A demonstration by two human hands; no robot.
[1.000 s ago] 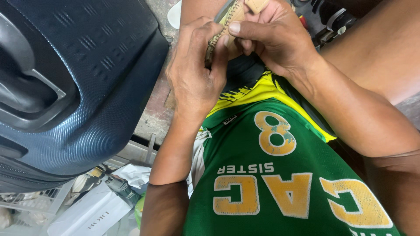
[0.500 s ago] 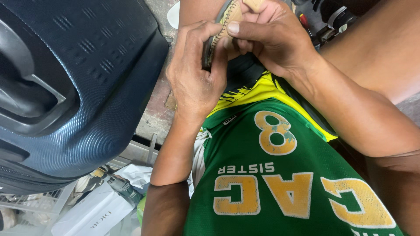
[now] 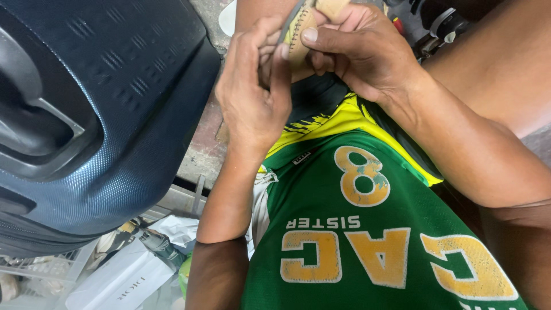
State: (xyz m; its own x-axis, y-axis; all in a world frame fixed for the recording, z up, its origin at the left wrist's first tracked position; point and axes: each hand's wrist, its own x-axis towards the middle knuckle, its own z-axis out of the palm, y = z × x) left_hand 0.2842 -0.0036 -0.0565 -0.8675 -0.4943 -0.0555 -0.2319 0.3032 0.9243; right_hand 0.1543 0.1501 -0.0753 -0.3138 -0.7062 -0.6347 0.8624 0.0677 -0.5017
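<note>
We have both hands up close together at the top of view, working one small thing between them. Our right hand (image 3: pixel 367 49) pinches a tan leather piece (image 3: pixel 301 37) with a stitched edge, thumb pressed flat across its face. Our left hand (image 3: pixel 255 95) meets it from the other side, fingers curled in against the same piece, so both hands are clamped on it and touching each other. The piece sits right between the fingertips, above the green and yellow jersey (image 3: pixel 367 229) below our wrists.

A row of stitches already runs down the visible edge, so some sewing looks done; how much seam is left we cannot tell, since the fingers cover most of it. No needle or thread shows clearly.

To the left of our left hand bulks a dark blue hard-shell suitcase (image 3: pixel 97 115). Below our left forearm lies a white box (image 3: pixel 120 281) among clutter.
</note>
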